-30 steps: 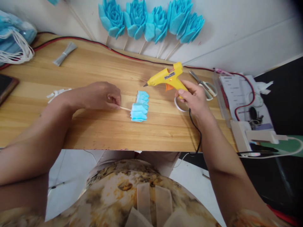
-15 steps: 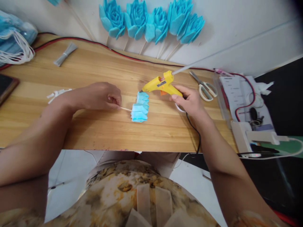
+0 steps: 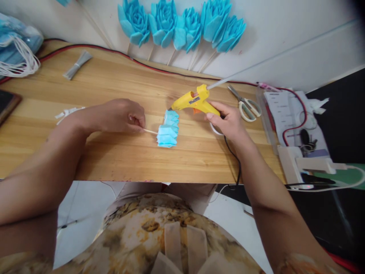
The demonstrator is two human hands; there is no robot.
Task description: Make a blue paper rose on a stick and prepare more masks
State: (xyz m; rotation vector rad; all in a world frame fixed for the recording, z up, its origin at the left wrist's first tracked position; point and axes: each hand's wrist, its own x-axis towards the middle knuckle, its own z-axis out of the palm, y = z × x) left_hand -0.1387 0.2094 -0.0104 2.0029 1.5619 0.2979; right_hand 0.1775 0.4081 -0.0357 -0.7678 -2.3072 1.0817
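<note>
My left hand (image 3: 129, 116) is closed on a thin wooden stick (image 3: 150, 131), held low over the wooden table. At the stick's right end is a folded, pleated strip of light blue fabric (image 3: 167, 136), part of it stretching up and away from me. My right hand (image 3: 226, 118) is wrapped round the handle of a yellow glue gun (image 3: 190, 100). Its dark nozzle points left and down, at the upper left end of the strip; whether it touches cannot be made out. A clear glue stick (image 3: 236, 76) juts from the gun's back.
Several blue fabric flowers (image 3: 164, 23) on sticks lean against the wall. Scissors (image 3: 248, 108) lie behind my right hand, beside a clear tray with papers (image 3: 281, 110). A white power strip (image 3: 292, 167) sits at the right edge. A bundle of grey ties (image 3: 77, 65) lies at the back left.
Both hands, the stick and the glue gun hold nearly the same places. The whole view has shifted very slightly.
</note>
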